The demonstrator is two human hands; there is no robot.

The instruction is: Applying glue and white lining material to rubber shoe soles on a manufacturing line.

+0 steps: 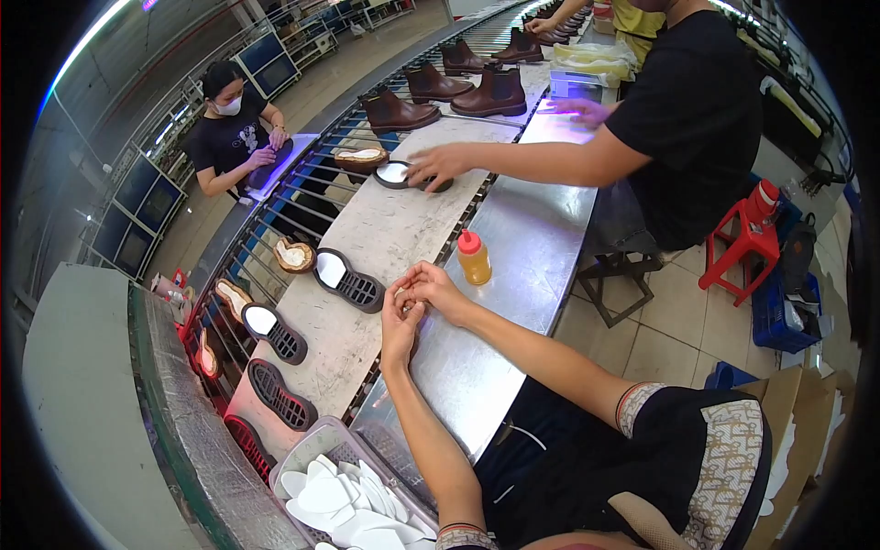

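Observation:
My left hand (401, 321) and my right hand (434, 293) meet above the edge of the metal table, their fingers curled and touching. Whatever they pinch, if anything, is hidden. Close to them, on a pale board, lies a black shoe sole (362, 291) with a white heel pad (330, 269). Nearer me lie another padded sole (287, 343), a bare black sole (280, 394) and a red-lit sole (247, 445). Beside my right hand stands a yellow glue bottle (475, 264) with a red cap.
A basket (325, 429) of white pads sits by my left forearm. Upturned shoe uppers (295, 257) rest on the roller conveyor (266, 225), with brown boots (399, 112) farther along. At right, a co-worker's hand (440, 165) reaches over a sole; another person works across the line.

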